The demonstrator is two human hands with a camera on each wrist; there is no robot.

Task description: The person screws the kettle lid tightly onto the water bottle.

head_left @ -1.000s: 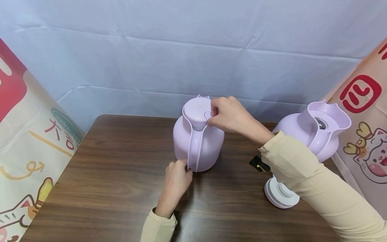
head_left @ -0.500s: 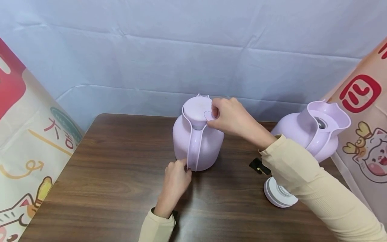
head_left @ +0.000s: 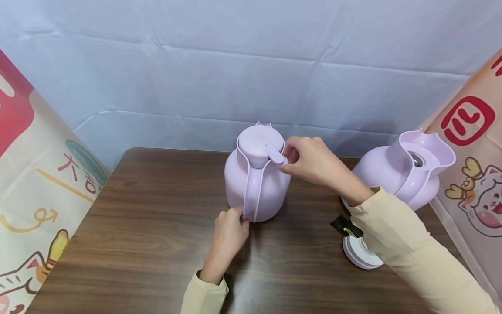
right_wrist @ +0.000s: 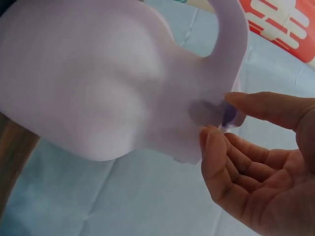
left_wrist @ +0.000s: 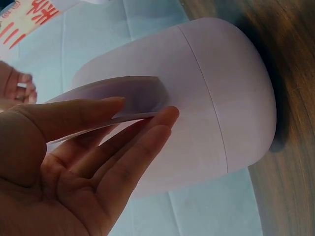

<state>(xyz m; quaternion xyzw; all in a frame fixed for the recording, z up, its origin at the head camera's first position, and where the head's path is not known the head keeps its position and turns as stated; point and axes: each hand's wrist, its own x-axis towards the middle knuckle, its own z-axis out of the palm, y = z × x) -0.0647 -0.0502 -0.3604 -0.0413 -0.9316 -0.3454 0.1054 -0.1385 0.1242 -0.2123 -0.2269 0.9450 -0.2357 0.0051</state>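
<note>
A lilac vacuum jug (head_left: 270, 196) stands upright on the table, its round lid (head_left: 256, 138) seated in the collar. A tongue-shaped lever (head_left: 274, 154) juts from the lid above the handle (head_left: 254, 192). My left hand (head_left: 230, 231) pinches the lower end of the handle, thumb on one side and fingers on the other in the left wrist view. Beside the lever is my right hand (head_left: 310, 159), fingers loosely bent. In the right wrist view, a gap shows between its thumb and forefinger near the collar; whether the thumb touches the jug, I cannot tell.
A second lilac jug (head_left: 380, 170), lidless, stands at the right, partly behind my right arm. Its apparent lid (head_left: 358, 255) lies upside down, partly covered by the sleeve. A pale cloth (head_left: 196, 87) hangs behind the wooden table (head_left: 157, 218); printed sheets flank it.
My right hand has drawn back to the right, off the lid's lever, which now shows in full. The left hand and the jug have stayed in place.
</note>
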